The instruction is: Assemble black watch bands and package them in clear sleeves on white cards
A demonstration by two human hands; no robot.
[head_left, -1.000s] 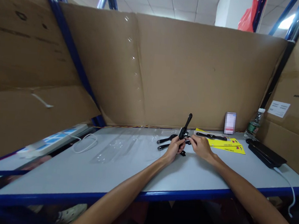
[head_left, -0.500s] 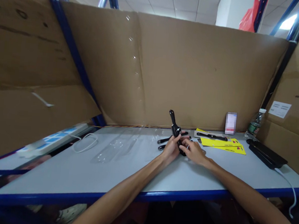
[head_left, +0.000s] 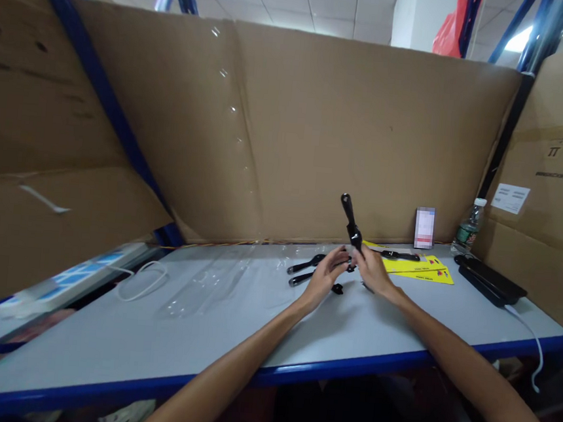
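Note:
A black watch-like strap (head_left: 352,226) stands up from my right hand (head_left: 372,270), which is closed on its lower part. Just to the left, my left hand (head_left: 326,274) has its fingers apart and holds nothing visible. Beside and behind my left hand lie a black strap (head_left: 306,264) and a second black strap (head_left: 301,278) on the grey table (head_left: 231,338). Another black strap (head_left: 398,255) rests by the yellow cards (head_left: 419,269), right of my right hand.
Clear plastic sleeves (head_left: 200,289) and a white cable (head_left: 144,281) lie left, near a power strip (head_left: 73,278). At the right stand a phone (head_left: 424,229) and a water bottle (head_left: 468,227), with a black device (head_left: 491,282) in front. Cardboard (head_left: 317,135) walls the back.
My left hand has let go of the black strap and opened. My right hand now holds it, raised slightly and to the right. The view has shifted a little.

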